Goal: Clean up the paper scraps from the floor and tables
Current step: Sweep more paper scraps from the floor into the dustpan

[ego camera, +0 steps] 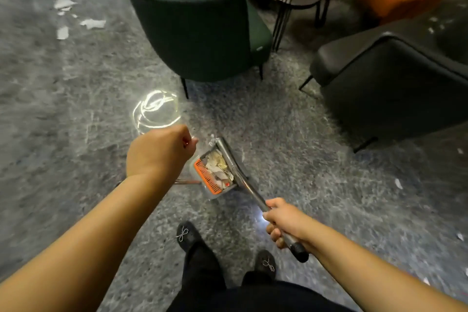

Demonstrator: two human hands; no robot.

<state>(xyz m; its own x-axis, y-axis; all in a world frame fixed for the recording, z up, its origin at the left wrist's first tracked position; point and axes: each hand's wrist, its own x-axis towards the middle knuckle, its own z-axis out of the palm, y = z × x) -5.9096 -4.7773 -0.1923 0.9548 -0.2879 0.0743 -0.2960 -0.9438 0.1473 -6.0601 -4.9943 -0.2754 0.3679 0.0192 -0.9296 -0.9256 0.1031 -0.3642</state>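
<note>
Gripping the metal handle [250,191] of the dustpan [216,172], our right hand [283,220] curls tight around it. Our left hand [162,152] is a fist — we cannot tell what it holds. Paper scraps [219,166] lie in the pan; more scraps [76,15] sit on the floor [63,109] near its far left corner, beside the green chair [192,23]. We see no writing.

Black trousers [202,268], bow-trimmed black shoes [188,235].
</note>
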